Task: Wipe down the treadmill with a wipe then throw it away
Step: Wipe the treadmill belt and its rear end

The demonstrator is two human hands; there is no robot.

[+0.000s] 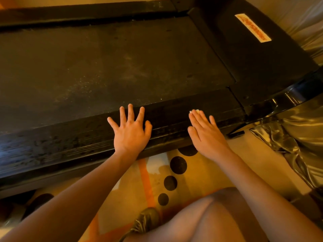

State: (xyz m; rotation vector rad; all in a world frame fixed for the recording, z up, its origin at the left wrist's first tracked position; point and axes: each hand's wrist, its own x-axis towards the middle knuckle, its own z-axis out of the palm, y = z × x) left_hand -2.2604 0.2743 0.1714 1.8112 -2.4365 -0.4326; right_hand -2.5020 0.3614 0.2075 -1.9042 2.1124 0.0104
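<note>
The black treadmill (122, 63) lies low across the view, its dusty belt in the middle and a side rail (70, 142) along the near edge. My left hand (130, 131) rests flat on that rail with fingers spread, holding nothing. My right hand (205, 135) presses flat on the rail further right. A small white wipe (195, 111) peeks out from under its fingertips; most of it is hidden beneath the palm.
The treadmill's motor cover with a white and orange label (252, 27) sits at the far right. A patterned rug (157, 175) with black dots and an orange stripe lies below the rail. Shiny fabric (297, 137) bunches at the right. My knee and shoe are at the bottom.
</note>
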